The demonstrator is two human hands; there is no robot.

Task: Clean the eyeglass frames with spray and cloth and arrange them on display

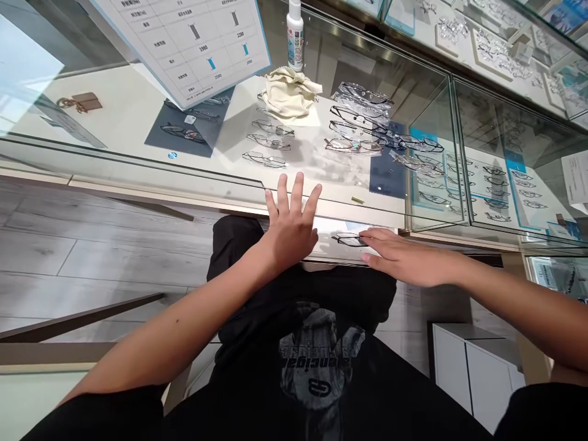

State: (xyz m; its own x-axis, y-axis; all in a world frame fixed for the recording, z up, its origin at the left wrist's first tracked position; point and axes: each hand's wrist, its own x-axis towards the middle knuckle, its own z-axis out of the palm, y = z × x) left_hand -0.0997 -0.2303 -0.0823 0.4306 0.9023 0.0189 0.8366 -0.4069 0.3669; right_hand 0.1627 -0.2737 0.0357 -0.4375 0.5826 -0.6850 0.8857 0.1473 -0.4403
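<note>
I saw a white bottle (295, 43) standing behind a crumpled cream cloth (293, 95), with a blue-edged chart (202, 48) to their left. A white cabinet (452, 370) stood low on my right.

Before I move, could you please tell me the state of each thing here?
Left hand: open, fingers spread
Right hand: open, fingers extended
Drawer: pulled out
Drawer glasses: partly hidden by right hand
Other glasses: set in rows
Cloth: crumpled
Bottle: upright
Sheet: printed side showing
</note>
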